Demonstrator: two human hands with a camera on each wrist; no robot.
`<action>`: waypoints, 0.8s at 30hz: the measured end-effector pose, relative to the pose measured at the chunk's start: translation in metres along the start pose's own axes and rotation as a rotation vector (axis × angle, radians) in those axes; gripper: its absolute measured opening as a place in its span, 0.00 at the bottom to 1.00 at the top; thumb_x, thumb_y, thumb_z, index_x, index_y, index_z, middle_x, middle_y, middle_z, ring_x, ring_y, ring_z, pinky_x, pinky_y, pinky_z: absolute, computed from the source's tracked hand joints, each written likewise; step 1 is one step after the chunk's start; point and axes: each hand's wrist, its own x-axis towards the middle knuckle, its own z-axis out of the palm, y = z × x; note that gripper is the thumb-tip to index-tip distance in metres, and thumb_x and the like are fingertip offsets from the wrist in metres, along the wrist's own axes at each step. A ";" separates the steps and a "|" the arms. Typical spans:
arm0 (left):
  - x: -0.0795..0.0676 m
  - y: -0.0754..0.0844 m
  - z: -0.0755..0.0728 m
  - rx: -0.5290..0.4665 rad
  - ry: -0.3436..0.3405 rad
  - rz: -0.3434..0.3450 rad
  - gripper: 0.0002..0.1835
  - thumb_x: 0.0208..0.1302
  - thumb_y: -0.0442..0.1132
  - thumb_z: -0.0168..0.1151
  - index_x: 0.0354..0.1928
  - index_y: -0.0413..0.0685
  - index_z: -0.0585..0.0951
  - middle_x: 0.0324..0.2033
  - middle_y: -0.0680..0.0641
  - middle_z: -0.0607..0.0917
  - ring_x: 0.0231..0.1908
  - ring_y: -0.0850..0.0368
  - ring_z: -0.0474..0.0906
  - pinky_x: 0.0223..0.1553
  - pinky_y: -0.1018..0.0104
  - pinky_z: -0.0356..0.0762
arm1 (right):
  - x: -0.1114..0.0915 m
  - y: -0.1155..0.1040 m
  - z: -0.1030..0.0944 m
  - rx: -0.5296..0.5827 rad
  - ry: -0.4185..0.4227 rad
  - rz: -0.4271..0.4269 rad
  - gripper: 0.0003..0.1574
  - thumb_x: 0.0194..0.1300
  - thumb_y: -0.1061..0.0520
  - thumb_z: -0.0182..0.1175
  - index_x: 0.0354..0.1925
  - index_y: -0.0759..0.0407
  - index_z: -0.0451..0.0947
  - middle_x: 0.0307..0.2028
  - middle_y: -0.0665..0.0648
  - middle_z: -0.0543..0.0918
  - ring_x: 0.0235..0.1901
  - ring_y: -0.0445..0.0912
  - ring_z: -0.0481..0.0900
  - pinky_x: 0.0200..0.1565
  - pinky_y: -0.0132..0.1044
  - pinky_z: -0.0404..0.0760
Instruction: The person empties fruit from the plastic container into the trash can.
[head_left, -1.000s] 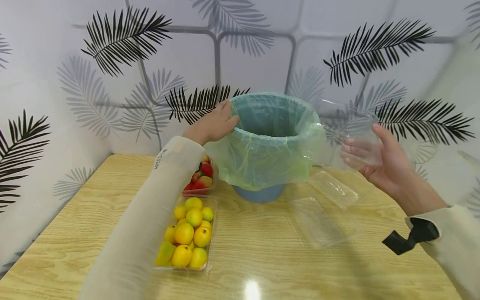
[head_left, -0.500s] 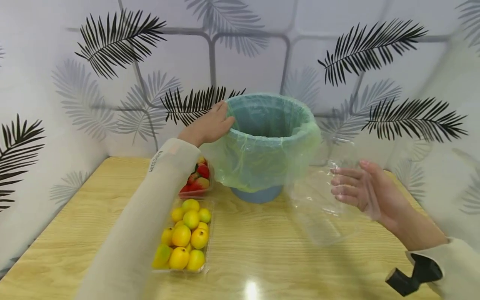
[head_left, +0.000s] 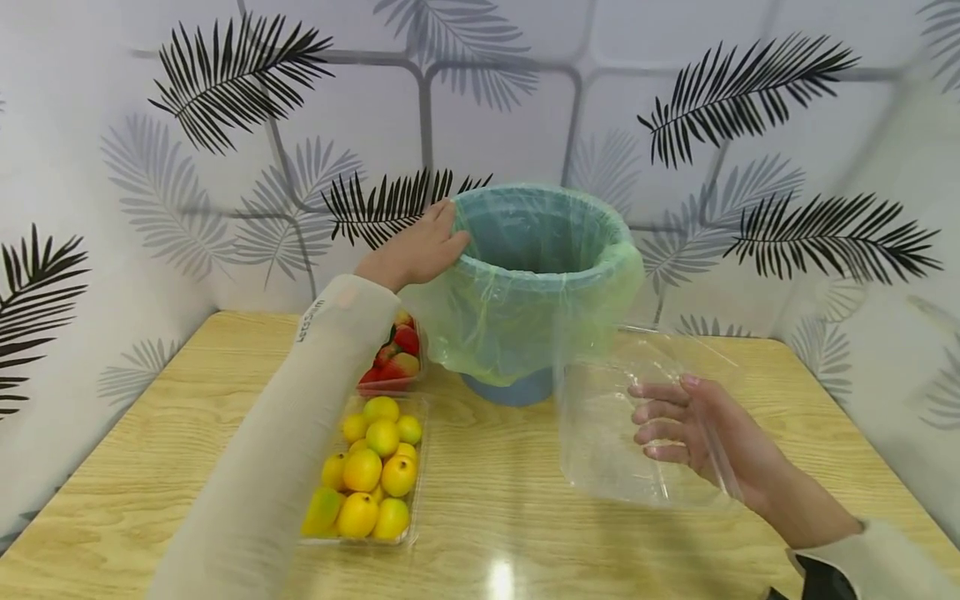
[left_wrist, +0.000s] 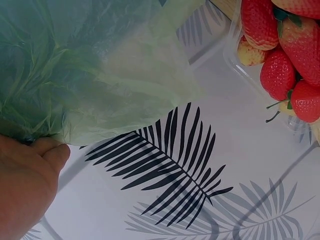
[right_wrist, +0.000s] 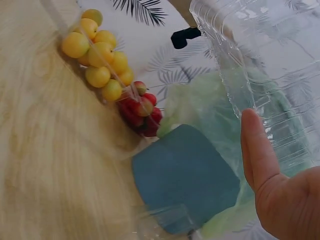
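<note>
My left hand (head_left: 420,250) grips the rim of a blue trash can (head_left: 517,387) at its left side, over a pale green plastic bag (head_left: 517,325) that lines the can and hangs down outside. In the left wrist view, my left fingers (left_wrist: 55,152) touch the bag's edge. My right hand (head_left: 697,429) holds a clear plastic container (head_left: 607,433) just right of the can, low over the table. Its fingers show through the plastic. The right wrist view has the ribbed container (right_wrist: 280,75) against my extended fingers (right_wrist: 260,145).
A clear box of yellow round fruits (head_left: 367,471) stands left of the middle. Behind it is a box of strawberries (head_left: 393,358), partly covered by my left sleeve. The wooden table (head_left: 487,500) ends at a leaf-patterned backdrop. Another clear plastic piece (right_wrist: 165,222) shows near the can's base.
My right hand has come down and leftward with the clear container, from beside the can's rim to low over the table. My left hand stays on the rim.
</note>
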 end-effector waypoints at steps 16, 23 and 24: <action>0.001 -0.001 0.000 -0.014 -0.002 0.009 0.35 0.75 0.50 0.26 0.74 0.37 0.32 0.74 0.40 0.31 0.75 0.48 0.27 0.74 0.55 0.35 | 0.014 0.062 0.010 -0.166 0.141 0.189 0.23 0.78 0.50 0.32 0.54 0.54 0.71 0.42 0.49 0.81 0.43 0.43 0.83 0.49 0.39 0.82; 0.001 -0.002 0.000 -0.015 -0.001 0.006 0.36 0.75 0.50 0.26 0.73 0.37 0.32 0.74 0.40 0.31 0.75 0.48 0.28 0.74 0.55 0.35 | 0.022 0.076 0.017 -0.230 0.197 0.255 0.32 0.77 0.48 0.37 0.63 0.74 0.59 0.44 0.53 0.80 0.44 0.46 0.83 0.50 0.42 0.82; 0.001 -0.002 0.000 -0.016 0.001 0.006 0.36 0.75 0.50 0.26 0.73 0.37 0.32 0.74 0.40 0.31 0.75 0.48 0.28 0.74 0.55 0.35 | 0.023 0.078 0.018 -0.251 0.208 0.270 0.35 0.76 0.48 0.37 0.64 0.76 0.55 0.45 0.55 0.79 0.45 0.46 0.82 0.50 0.42 0.81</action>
